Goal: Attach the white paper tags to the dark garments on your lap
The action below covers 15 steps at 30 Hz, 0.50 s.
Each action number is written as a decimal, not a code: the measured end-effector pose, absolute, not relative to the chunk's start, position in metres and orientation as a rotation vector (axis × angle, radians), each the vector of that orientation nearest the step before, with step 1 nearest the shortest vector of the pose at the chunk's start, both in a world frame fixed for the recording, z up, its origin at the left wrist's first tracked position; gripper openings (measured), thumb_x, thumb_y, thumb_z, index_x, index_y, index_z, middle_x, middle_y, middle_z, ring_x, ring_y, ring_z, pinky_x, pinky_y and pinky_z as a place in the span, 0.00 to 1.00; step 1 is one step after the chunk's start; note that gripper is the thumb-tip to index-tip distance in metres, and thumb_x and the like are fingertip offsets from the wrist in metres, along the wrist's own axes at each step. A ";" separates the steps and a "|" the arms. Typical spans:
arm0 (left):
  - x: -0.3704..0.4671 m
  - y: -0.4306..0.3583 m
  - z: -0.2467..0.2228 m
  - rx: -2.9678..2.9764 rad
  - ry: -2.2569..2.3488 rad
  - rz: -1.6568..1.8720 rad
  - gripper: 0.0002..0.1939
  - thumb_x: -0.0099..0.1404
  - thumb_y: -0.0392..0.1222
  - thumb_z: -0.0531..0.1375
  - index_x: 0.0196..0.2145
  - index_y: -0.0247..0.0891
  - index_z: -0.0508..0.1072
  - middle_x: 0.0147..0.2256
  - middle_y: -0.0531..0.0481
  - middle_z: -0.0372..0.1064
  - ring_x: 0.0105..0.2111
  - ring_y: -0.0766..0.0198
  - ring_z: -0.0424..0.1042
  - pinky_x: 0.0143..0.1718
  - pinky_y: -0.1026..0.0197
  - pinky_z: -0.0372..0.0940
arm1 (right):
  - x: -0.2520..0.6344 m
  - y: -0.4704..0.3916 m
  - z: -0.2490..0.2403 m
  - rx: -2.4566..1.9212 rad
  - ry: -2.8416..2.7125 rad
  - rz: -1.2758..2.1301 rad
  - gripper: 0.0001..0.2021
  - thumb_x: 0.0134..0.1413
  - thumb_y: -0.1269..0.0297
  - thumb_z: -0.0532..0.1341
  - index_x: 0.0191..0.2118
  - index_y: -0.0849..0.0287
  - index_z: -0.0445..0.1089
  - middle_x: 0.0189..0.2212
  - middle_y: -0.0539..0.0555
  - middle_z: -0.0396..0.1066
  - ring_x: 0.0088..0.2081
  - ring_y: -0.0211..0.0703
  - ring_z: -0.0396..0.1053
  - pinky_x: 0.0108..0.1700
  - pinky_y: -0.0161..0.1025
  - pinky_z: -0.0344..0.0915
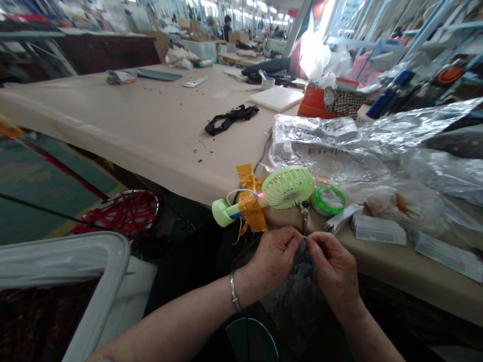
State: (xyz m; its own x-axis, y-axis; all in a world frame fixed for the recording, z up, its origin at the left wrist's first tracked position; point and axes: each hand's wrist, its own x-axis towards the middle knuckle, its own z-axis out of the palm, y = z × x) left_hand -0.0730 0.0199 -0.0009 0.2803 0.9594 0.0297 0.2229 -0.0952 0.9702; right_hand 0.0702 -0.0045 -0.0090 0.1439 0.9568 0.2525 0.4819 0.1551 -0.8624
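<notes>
My left hand [272,259], with a silver bangle at the wrist, and my right hand [334,266] meet at the table's near edge. The fingertips of both are pinched together on a small piece of thin grey material [302,281], which hangs down below them. Just beyond the fingertips stands a small dark metal post [304,216]. A light green fan [289,187] lies behind my hands, fastened with orange tape [252,201]. Right of the fan is a green round container [328,200] with something whitish inside.
On the table [151,120] lie a black strap bundle [230,119], a white block [277,98], clear plastic bags [324,146] and stacked labels [379,230]. A white bin [116,251] and a red basket [124,213] stand at the left.
</notes>
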 end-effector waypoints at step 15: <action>-0.086 -0.006 -0.040 1.632 1.213 0.680 0.11 0.63 0.41 0.57 0.41 0.40 0.76 0.38 0.48 0.75 0.39 0.60 0.71 0.43 0.62 0.63 | 0.128 -0.084 -0.036 -1.513 -1.571 0.556 0.12 0.54 0.61 0.63 0.45 0.48 0.73 0.39 0.52 0.77 0.39 0.51 0.76 0.43 0.45 0.74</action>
